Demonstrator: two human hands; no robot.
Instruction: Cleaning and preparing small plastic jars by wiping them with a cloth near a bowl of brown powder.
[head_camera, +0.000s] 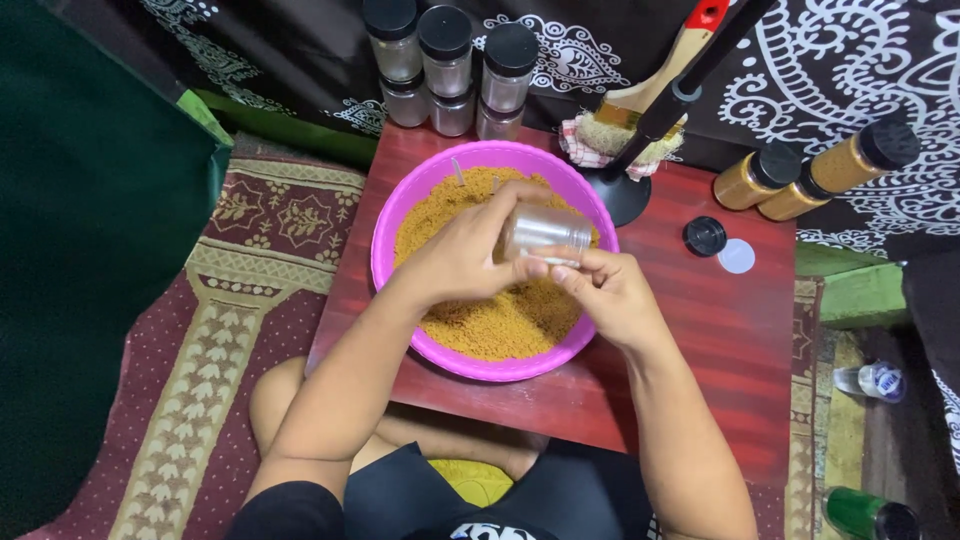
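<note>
My left hand (462, 252) grips a small clear empty jar (545, 232), held on its side above a pink bowl (400, 200) full of yellow-brown powder (500, 320). My right hand (610, 290) touches the jar's open mouth with its fingertips; something thin and pale lies between thumb and finger there. Both hands hover over the middle of the bowl. The bowl sits on a low red table (720, 330).
Several empty black-lidded jars (447, 65) stand stacked behind the bowl. Two filled jars (810, 170) lie at the right rear. A loose black lid (705, 236) and a white disc (737, 256) lie on the table. A brush (640, 100) and a black stand (620, 190) are behind the bowl. Bottles (870, 380) lie on the floor at right.
</note>
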